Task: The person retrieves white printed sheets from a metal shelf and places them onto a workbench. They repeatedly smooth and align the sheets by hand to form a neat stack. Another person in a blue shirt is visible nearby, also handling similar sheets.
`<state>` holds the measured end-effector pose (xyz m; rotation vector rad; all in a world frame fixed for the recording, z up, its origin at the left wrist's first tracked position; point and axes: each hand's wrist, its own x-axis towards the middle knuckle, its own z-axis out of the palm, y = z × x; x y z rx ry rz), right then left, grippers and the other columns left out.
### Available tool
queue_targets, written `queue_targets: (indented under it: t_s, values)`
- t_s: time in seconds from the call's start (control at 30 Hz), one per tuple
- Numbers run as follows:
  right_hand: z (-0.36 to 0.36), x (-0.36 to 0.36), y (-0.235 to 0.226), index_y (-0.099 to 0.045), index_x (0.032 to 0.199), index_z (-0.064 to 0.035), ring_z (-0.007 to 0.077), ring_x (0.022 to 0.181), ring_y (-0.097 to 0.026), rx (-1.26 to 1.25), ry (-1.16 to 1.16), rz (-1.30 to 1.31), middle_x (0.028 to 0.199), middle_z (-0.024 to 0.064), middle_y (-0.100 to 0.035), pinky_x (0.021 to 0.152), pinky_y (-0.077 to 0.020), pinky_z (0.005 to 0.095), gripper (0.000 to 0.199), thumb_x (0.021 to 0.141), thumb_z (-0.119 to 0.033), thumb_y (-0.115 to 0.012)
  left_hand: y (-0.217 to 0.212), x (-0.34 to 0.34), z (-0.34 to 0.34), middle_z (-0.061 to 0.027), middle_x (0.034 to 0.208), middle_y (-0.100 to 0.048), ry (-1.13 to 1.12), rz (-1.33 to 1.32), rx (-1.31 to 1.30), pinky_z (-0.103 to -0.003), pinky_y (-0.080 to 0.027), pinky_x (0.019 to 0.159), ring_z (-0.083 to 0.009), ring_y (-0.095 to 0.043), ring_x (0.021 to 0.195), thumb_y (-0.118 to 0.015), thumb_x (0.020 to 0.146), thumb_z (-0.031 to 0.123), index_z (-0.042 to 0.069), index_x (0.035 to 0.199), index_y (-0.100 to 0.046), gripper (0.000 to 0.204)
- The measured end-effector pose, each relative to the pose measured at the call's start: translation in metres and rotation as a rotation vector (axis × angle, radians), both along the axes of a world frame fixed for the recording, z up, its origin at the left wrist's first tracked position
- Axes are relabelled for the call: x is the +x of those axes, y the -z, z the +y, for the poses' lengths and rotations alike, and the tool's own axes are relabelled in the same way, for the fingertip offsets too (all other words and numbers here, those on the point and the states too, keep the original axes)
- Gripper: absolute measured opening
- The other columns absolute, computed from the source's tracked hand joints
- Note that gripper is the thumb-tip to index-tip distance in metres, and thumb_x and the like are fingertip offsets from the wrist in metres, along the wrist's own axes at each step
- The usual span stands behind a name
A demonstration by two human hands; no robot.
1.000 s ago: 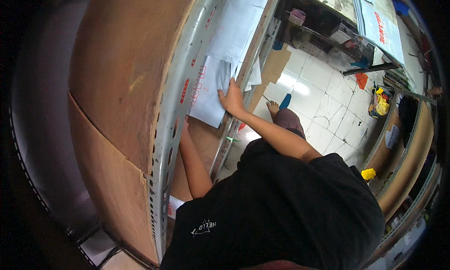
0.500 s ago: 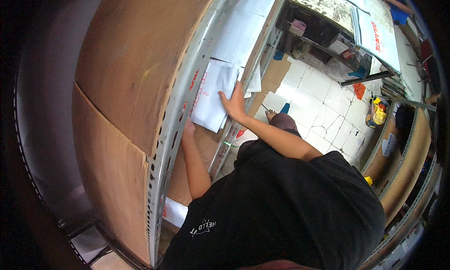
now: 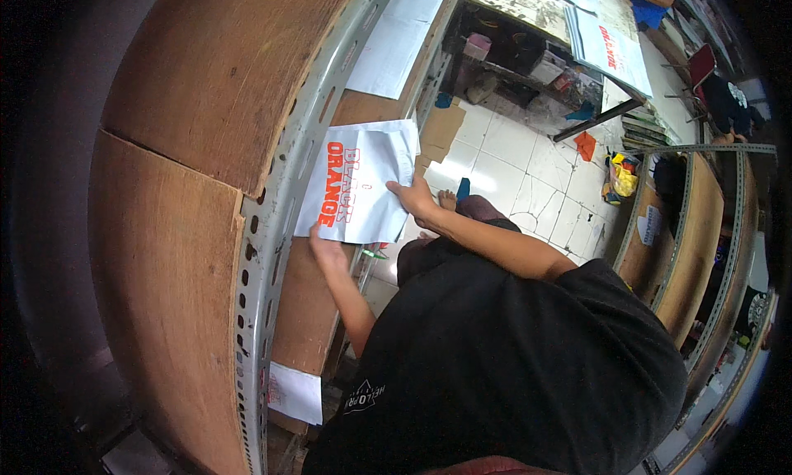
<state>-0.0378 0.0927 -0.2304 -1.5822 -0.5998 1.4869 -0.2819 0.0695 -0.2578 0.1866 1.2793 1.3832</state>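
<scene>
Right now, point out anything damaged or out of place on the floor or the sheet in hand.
Some white floor tiles show branching dark cracks, unlike their straight joints. An orange scrap lies loose on them near the table leg. The white printed sheet looks rippled, not flat, beside the right hand.

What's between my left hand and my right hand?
In the head view, red-printed white sheeting spans the stretch between your left hand and your right hand.
</scene>
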Motion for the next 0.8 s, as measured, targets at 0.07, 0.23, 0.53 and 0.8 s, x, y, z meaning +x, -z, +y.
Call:
queue_targets:
  t_s: [0.07, 0.23, 0.53, 0.8]
  values:
    - [0.006, 0.011, -0.003, -0.052, 0.131, 0.007, 0.0279, 0.103, -0.067, 0.043, -0.042, -0.048, 0.118, 0.0215, -0.067, 0.092, -0.0531, 0.0397, 0.056, 0.087, -0.018, -0.076, 0.003, -0.021, 0.023, -0.0163, 0.134, -0.058, -0.066, -0.01, 0.018, -0.042, -0.044, 0.108, -0.03, -0.058, 0.12, -0.056, 0.095, 0.023, -0.002, 0.136, -0.049, 0.049]
    - [0.024, 0.031, -0.008, -0.051, 0.135, 0.0045, 0.0272, 0.109, -0.065, 0.298, -0.009, -0.186, 0.118, 0.0209, -0.068, 0.097, -0.0499, 0.0389, 0.061, 0.084, -0.016, -0.078, -0.001, -0.03, 0.069, -0.0184, 0.143, -0.05, -0.173, 0.517, 0.044, -0.043, -0.044, 0.107, -0.0312, -0.056, 0.123, -0.064, 0.092, 0.019, 0.002, 0.147, -0.036, 0.064]
    - [0.155, 0.088, -0.08, -0.053, 0.134, 0.0043, 0.0245, 0.108, -0.066, 0.538, 0.081, 0.054, 0.118, 0.0195, -0.069, 0.095, -0.0499, 0.0369, 0.058, 0.086, -0.017, -0.079, -0.093, 0.032, 0.251, -0.0158, 0.141, -0.053, -0.219, 0.507, 0.39, -0.043, -0.046, 0.104, -0.0305, -0.057, 0.122, -0.069, 0.089, 0.022, 0.004, 0.146, -0.039, 0.067]
    - [0.286, 0.124, -0.018, -0.063, 0.115, 0.0068, 0.0383, 0.104, -0.068, 0.227, 0.118, -0.081, 0.107, 0.026, -0.071, 0.091, -0.0524, 0.0431, 0.051, 0.078, -0.022, -0.084, -0.052, 0.044, 0.38, -0.014, 0.138, -0.055, -0.016, 0.441, 0.146, -0.043, -0.047, 0.103, -0.0301, -0.058, 0.12, -0.072, 0.088, 0.026, 0.005, 0.143, -0.045, 0.065]
